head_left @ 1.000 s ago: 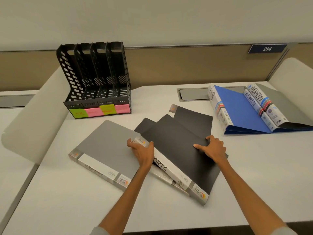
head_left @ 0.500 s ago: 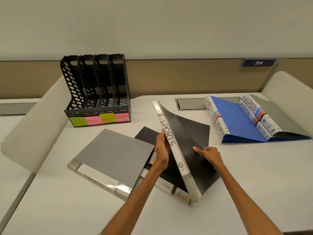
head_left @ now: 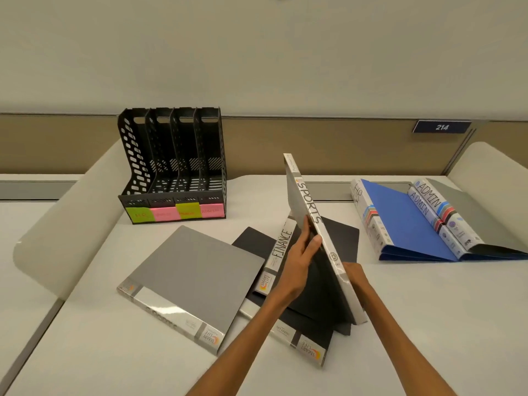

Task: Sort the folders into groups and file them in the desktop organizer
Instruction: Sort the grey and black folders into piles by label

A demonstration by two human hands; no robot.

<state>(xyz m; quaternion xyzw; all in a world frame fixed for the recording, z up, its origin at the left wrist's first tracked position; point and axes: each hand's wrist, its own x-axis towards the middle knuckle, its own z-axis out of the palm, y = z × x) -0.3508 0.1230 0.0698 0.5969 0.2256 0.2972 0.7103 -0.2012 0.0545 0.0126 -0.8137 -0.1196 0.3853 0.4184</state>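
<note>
In the middle of the frame the left hand gripped the SPORTS folder, which stood tilted on its lower edge over the black FINANCE folder on the worktop. The right hand lay behind it, fingers hidden, so I could not tell its grip. The desktop organizer stood at upper left.

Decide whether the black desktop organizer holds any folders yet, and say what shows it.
Empty. All four slots of the organizer show only bare perforated walls and floor. No folder stands in it.
</note>
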